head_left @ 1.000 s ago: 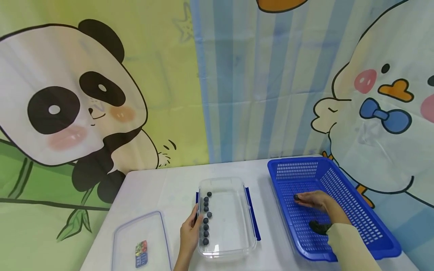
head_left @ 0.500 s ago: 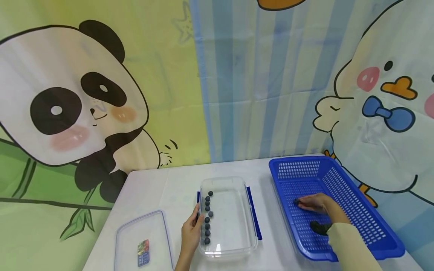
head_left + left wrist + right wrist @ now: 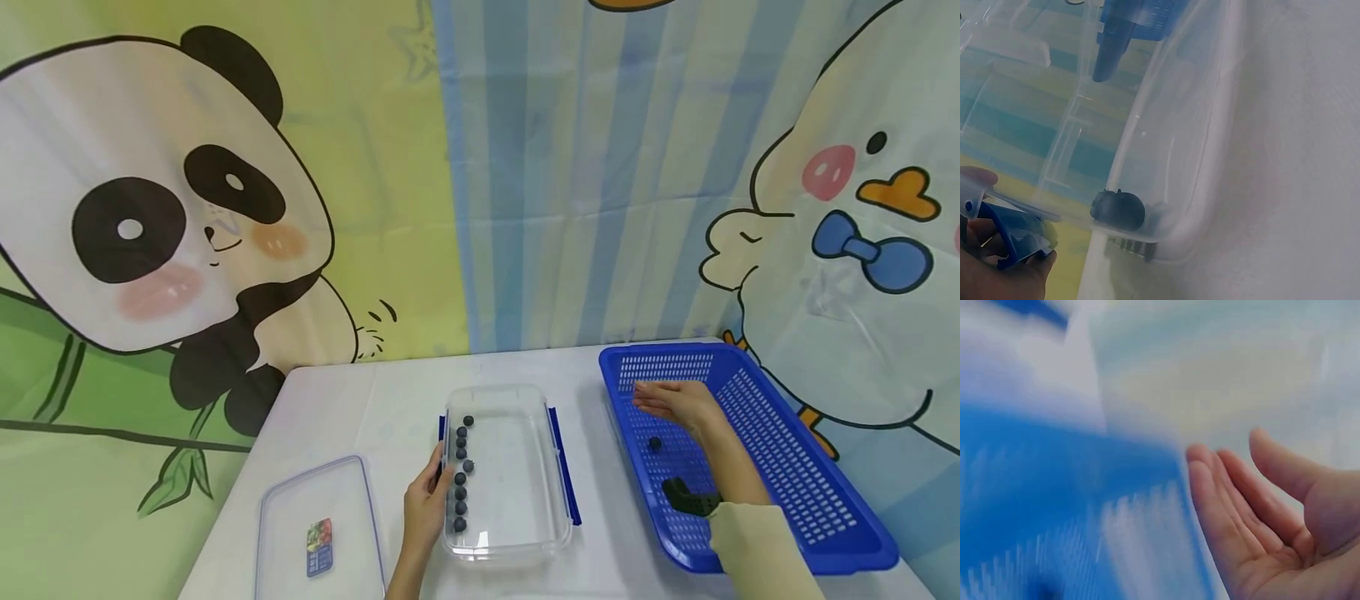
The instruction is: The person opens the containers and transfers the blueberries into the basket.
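Observation:
My left hand [image 3: 426, 503] grips the left side of a clear plastic container [image 3: 517, 552], thumb over the wall near the blue latch [image 3: 1013, 231]. Along the container's left wall, several dark blueberries [image 3: 461, 479] lie in a rough line. My right hand [image 3: 678, 406] hovers over the blue basket [image 3: 840, 550] with its fingers extended and nothing held. In the right wrist view, the palm shows bare with the thumb apart from the fingers. A single blueberry [image 3: 655, 443] lies on the basket floor, just below and apart from that hand.
A clear lid [image 3: 352, 500] with a coloured label [image 3: 318, 547] lies flat on the white table [image 3: 360, 408], left of the container. The right latch [image 3: 566, 475] hangs out sideways. Behind the table stands a printed curtain [image 3: 525, 208].
My right hand has left the blueberry at its fingertips and risen toward the basket's far end, leaving the berry on the basket floor. My left hand keeps its grip on the container.

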Available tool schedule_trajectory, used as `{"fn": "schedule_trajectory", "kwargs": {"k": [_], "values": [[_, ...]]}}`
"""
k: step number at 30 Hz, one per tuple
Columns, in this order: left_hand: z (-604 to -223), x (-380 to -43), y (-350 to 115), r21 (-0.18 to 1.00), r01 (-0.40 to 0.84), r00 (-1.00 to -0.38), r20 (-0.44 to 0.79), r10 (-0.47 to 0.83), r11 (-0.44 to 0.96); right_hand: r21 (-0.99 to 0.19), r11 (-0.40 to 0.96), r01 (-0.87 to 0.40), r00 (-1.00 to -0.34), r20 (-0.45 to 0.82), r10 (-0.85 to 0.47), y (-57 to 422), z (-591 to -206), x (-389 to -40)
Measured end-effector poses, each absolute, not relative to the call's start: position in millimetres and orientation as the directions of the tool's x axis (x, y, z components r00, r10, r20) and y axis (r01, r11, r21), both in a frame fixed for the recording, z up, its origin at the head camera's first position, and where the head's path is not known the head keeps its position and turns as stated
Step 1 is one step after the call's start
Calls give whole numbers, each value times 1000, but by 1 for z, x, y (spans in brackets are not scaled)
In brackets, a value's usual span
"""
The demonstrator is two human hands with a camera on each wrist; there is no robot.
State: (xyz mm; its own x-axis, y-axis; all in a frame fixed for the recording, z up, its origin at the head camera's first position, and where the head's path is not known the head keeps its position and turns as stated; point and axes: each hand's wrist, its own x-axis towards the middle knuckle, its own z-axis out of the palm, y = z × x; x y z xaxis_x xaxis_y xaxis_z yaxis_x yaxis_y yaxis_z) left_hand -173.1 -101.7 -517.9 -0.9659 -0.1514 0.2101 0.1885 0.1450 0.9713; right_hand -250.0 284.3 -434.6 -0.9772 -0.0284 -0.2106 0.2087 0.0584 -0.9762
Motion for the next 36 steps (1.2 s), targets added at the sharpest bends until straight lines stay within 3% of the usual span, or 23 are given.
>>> {"fn": "schedule_trajectory", "kwargs": {"k": [5,6,13,21,26,36], "values": [[-533,-181,-103,973,183,-966,204,-159,139,-997,6,83,-984,-83,-155,187,-426,-237],[-531,-181,-102,972,189,-965,210,-158,139,-993,22,116,-979,-118,-163,162,-415,-226],[-509,-172,-97,966,206,-965,227,-131,157,-972,14,235,-923,-228,-309,78,-453,-205],[-506,-174,-98,966,193,-969,216,-121,173,-960,151,238,-912,-274,-305,50,-483,-195],[-527,-182,-101,969,190,-968,212,-135,160,-939,220,263,-900,-321,-296,45,-498,-191],[-531,-180,-105,979,154,-971,175,-164,130,-905,330,269,-895,-361,-262,33,-501,-191]]}}
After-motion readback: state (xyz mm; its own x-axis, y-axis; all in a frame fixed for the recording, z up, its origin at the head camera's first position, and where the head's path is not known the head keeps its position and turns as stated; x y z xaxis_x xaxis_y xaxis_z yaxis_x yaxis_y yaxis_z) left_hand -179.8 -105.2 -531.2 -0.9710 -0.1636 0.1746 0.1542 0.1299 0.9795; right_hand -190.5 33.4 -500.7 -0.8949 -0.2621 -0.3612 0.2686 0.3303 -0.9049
